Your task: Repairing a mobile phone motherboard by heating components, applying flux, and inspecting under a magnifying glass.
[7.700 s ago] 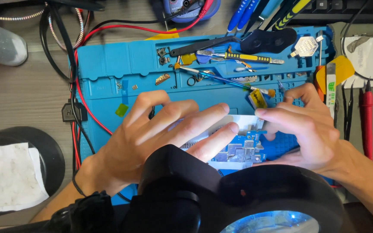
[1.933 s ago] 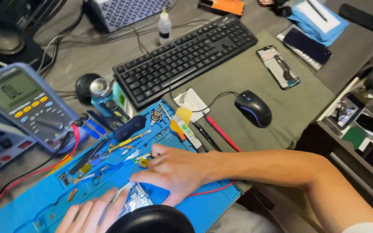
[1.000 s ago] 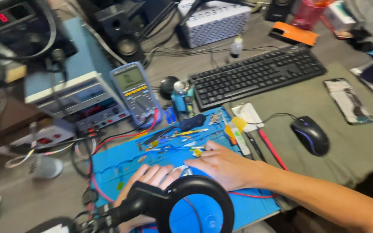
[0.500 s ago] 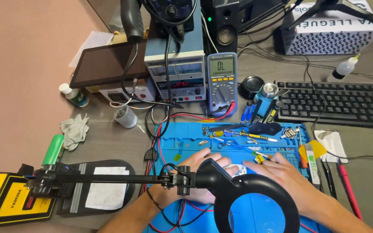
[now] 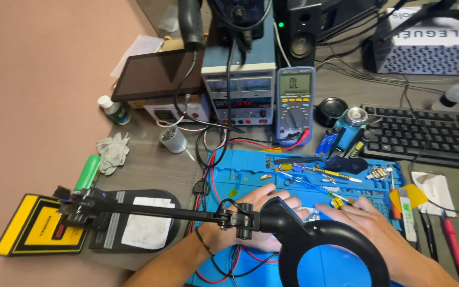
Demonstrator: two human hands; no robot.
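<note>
At the bottom centre of the frame a black ring magnifier lamp (image 5: 331,254) on a jointed arm sits nearest the camera and covers much of both hands. The left hand (image 5: 251,220) lies flat on the blue repair mat (image 5: 251,175), its fingers (image 5: 272,192) stretched forward and loosely spread; its palm is behind the lamp's joint. The right hand (image 5: 370,226) rests to the right of it, fingers extended toward the centre, fingertips partly hidden. Between the two hands a small pale circuit board (image 5: 310,213) shows only as a sliver just above the lamp rim; whether either hand pinches it cannot be told.

Left of the mat, a dark pad with a white cloth (image 5: 147,229) lies beside a yellow and black plate (image 5: 41,226). On the far strip of the mat lie tweezers and small tools (image 5: 314,172), too small to sort out. At right, a red-handled probe (image 5: 455,250) runs off the lower edge.

Further back on the worktop stand a blue multimeter (image 5: 295,103), a bench power supply (image 5: 237,95) and a tilted tablet (image 5: 152,74). A black keyboard (image 5: 431,135) is cut off at the right edge.
</note>
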